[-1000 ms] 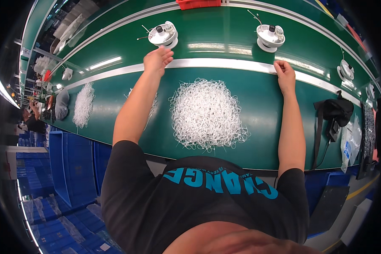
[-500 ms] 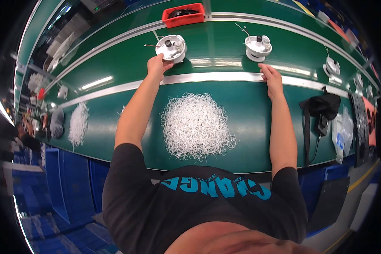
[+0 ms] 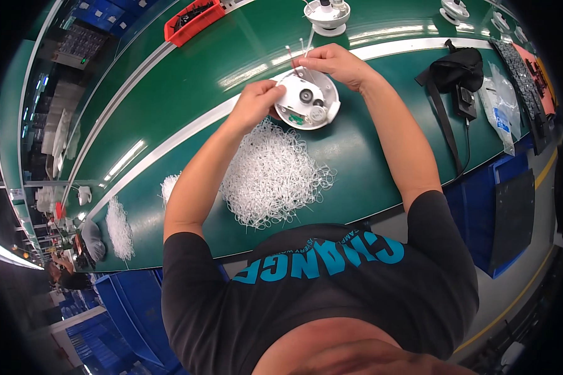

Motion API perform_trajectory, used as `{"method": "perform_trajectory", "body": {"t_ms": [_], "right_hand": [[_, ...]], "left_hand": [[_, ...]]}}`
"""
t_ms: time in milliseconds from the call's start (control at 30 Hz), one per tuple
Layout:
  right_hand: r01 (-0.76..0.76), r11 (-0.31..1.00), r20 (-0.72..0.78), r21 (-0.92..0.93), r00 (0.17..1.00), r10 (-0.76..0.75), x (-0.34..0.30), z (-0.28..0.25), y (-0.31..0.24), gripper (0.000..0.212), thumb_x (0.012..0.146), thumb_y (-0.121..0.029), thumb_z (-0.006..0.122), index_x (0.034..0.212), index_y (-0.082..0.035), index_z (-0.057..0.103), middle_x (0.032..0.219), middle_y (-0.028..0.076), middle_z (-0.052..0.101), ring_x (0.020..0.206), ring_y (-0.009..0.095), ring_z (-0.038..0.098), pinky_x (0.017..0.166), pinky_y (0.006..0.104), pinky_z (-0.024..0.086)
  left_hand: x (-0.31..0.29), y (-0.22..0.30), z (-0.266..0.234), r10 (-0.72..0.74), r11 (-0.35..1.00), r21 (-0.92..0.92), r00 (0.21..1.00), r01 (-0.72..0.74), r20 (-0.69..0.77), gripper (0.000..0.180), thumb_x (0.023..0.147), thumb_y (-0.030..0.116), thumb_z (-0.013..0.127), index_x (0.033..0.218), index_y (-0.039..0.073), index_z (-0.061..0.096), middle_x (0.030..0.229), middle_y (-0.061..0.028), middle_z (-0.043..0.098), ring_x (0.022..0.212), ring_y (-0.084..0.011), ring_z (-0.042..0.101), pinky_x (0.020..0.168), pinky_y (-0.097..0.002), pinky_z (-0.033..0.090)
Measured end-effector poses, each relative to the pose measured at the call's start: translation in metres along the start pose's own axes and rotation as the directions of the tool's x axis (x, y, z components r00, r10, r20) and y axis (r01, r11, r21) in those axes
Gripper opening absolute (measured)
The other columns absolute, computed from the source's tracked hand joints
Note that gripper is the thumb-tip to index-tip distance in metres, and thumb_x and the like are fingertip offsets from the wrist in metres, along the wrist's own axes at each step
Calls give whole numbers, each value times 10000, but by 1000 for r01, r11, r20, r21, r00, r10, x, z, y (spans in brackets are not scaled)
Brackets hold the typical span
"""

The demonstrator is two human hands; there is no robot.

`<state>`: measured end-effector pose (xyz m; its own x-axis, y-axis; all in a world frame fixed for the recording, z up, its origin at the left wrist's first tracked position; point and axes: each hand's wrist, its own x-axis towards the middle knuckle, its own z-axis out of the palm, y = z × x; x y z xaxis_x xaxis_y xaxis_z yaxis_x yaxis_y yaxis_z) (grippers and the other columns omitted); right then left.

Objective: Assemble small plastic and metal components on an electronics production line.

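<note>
A round white plastic housing (image 3: 324, 84) with a dark lens and thin wires (image 3: 293, 57) is held tilted above the far edge of the green worktable. My left hand (image 3: 254, 106) grips its left rim, thumb on top and fingers partly hidden beneath. At the top of the housing, my right hand (image 3: 336, 64) has thumb and fingers pinched together by the wires; they seem to hold a wire. Just below the housing, a large heap of small white looped ties (image 3: 266, 178) lies on the table.
Another white lens unit (image 3: 328, 25) stands beyond on the green belt, with more to its right. A red bin (image 3: 194, 24) of black parts sits far left. A black bag (image 3: 453, 72) and a clear plastic bag (image 3: 503, 106) lie on the right. Smaller tie piles (image 3: 119, 228) are leftward.
The left hand has brought the white housing from the belt toward me. My right hand has left the other unit's side and come to the held housing's wires. The view has turned.
</note>
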<state>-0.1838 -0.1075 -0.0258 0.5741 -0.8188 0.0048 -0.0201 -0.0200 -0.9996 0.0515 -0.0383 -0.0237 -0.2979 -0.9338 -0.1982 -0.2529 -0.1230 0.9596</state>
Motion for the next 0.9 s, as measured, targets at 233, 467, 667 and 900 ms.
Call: {"method": "perform_trajectory", "body": {"t_ms": [233, 467, 667, 900], "right_hand": [[35, 991, 136, -130, 991, -17, -4, -1, -7, 263, 905, -222, 684, 1040, 0, 724, 993, 72, 717, 935, 113, 630, 867, 274, 490], [156, 987, 82, 27, 984, -157, -4, -11, 3, 229, 955, -223, 615, 1040, -31, 706, 961, 20, 694, 934, 99, 609, 874, 261, 452], [44, 990, 29, 137, 998, -48, 4, 0, 4, 265, 987, -202, 558, 1165, -27, 648, 899, -7, 646, 882, 58, 571, 791, 237, 461], [39, 999, -66, 33, 997, -37, 1, -1, -3, 286, 952, -202, 614, 1160, -16, 677, 907, -20, 642, 694, 42, 514, 634, 199, 445]], "left_hand": [[2, 0, 10, -135, 990, -36, 989, 137, 59, 333, 964, 277, 569, 1005, -43, 651, 861, -100, 679, 706, -159, 659, 611, -293, 561], [-4, 4, 11, -212, 968, -151, 975, 201, -62, 328, 974, 230, 524, 1044, -76, 619, 940, -139, 688, 768, -205, 685, 669, -323, 591], [-11, 4, 15, -278, 956, -108, 960, 272, -43, 307, 973, 227, 522, 1038, -57, 620, 919, -135, 688, 751, -186, 680, 649, -291, 580], [-12, 11, 12, -281, 960, -7, 960, 281, -17, 332, 952, 287, 622, 999, -42, 640, 859, -107, 685, 661, -138, 655, 580, -246, 548]]}}
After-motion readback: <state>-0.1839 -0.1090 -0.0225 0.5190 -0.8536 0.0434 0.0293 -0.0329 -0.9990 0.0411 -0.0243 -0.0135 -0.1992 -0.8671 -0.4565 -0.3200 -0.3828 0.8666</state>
